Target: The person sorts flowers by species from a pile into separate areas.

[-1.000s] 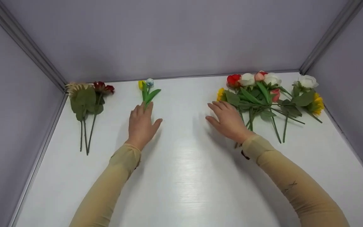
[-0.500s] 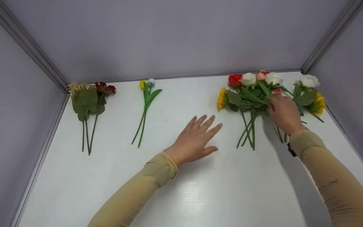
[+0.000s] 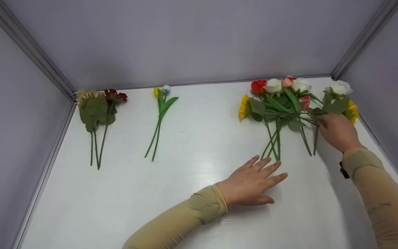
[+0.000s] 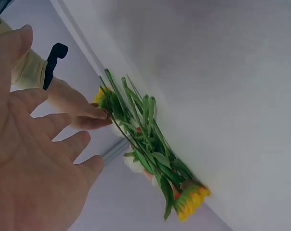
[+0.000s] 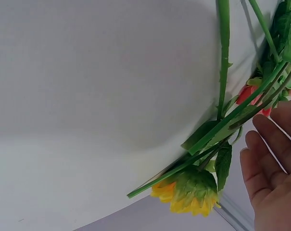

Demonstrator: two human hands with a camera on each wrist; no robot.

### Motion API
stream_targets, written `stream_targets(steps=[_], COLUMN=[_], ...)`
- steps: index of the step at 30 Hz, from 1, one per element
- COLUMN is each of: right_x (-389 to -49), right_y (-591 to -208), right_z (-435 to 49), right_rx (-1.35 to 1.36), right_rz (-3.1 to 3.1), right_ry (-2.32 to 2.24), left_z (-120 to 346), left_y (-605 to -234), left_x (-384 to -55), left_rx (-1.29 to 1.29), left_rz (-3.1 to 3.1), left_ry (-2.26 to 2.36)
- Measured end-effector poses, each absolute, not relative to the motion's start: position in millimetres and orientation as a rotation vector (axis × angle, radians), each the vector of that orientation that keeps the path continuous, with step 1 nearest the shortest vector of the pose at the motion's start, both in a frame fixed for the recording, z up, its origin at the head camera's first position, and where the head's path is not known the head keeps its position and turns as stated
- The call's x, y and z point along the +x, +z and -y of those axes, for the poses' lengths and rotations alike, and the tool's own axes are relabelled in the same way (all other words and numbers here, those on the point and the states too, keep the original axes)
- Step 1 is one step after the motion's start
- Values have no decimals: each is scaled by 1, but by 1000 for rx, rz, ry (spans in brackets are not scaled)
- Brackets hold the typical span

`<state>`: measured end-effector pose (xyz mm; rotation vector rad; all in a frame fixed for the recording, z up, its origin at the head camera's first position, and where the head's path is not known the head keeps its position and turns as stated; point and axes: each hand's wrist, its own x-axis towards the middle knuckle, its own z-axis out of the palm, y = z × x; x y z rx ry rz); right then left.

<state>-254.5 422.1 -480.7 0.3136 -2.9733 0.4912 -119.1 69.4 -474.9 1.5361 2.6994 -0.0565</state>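
Observation:
In the head view my left hand point(image 3: 249, 183) is held over the table with its fingers spread and holds nothing. Its fingertips lie just below the stem ends of the right flower heap. My right hand point(image 3: 339, 131) is at that heap's right side, its fingertips by the crossing green stems point(image 3: 308, 119). Whether it pinches a stem is unclear; the right wrist view shows several fairly straight fingers point(image 5: 260, 166). Close by are a sunflower point(image 5: 191, 190), a white flower point(image 3: 340, 88) and a pink rose point(image 3: 304, 102). The heap also holds a red flower point(image 3: 258, 86) and another sunflower point(image 3: 244, 106).
A yellow and a pale blue tulip point(image 3: 166, 90) lie together left of centre. At the far left are a cream flower point(image 3: 86, 97) and dark red flowers point(image 3: 115, 95) with leafy stems. Grey walls point(image 3: 199, 41) enclose the white table point(image 3: 123, 186) at back and sides.
My left hand has left the two tulips and moved right and nearer to me. My right hand has gone from the heap's left side over the pink rose to its right side.

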Motion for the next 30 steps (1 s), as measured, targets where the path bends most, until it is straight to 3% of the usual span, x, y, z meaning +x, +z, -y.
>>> stream_targets(steps=[20, 30], right_x=[-250, -239], right_y=[-489, -484], right_z=[-426, -415], right_rx=[309, 378], right_rz=[2900, 2876], right_ry=[483, 598], left_z=[-75, -63], left_y=[-489, -491], left_x=[-117, -128], left_rx=[1535, 1410], left_rz=[-2678, -2679], left_ry=[28, 273])
